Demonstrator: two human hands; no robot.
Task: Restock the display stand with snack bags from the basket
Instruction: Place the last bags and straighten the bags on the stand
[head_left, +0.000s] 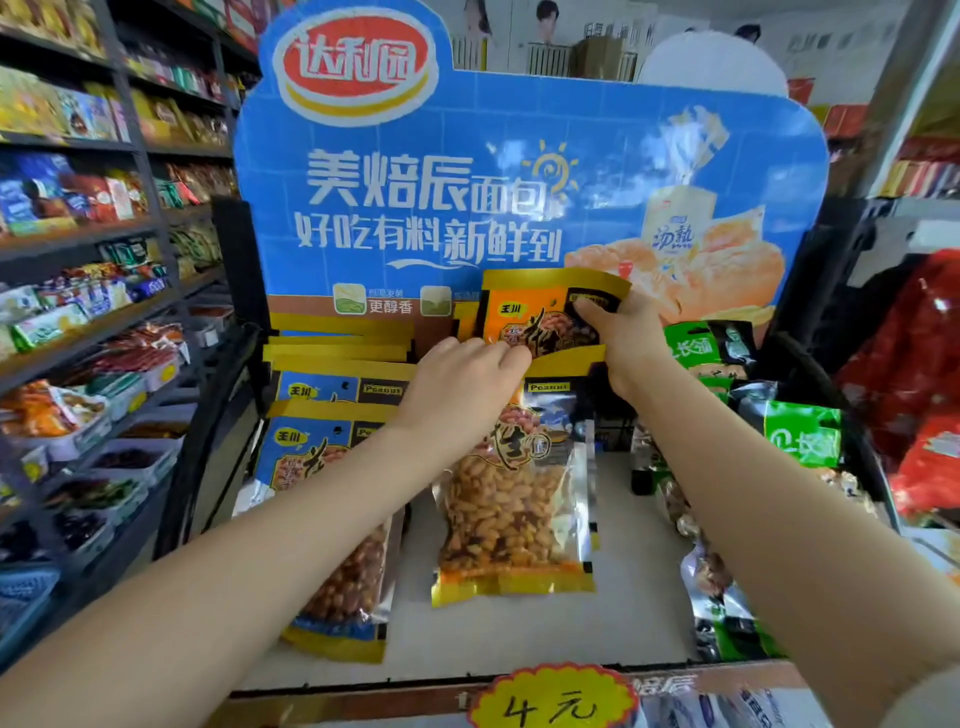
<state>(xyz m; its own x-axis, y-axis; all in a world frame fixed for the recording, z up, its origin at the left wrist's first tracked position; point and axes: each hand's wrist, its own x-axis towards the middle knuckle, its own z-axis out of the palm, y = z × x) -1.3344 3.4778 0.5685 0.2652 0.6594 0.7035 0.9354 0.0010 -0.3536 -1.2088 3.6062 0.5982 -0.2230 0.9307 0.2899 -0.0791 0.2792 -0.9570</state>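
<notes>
My right hand grips the top corner of an orange-and-yellow peanut bag held upright at the back of the display stand. My left hand reaches in beside it, fingers curled on the yellow edge of another orange peanut bag that leans in the middle row. Blue peanut bags fill the left row. Green snack bags stand in the right row. No basket is in view.
The blue cardboard header rises behind the rows. Store shelves with packaged snacks run along the left. Red bags hang at the right. A yellow price tag sits on the stand's front lip.
</notes>
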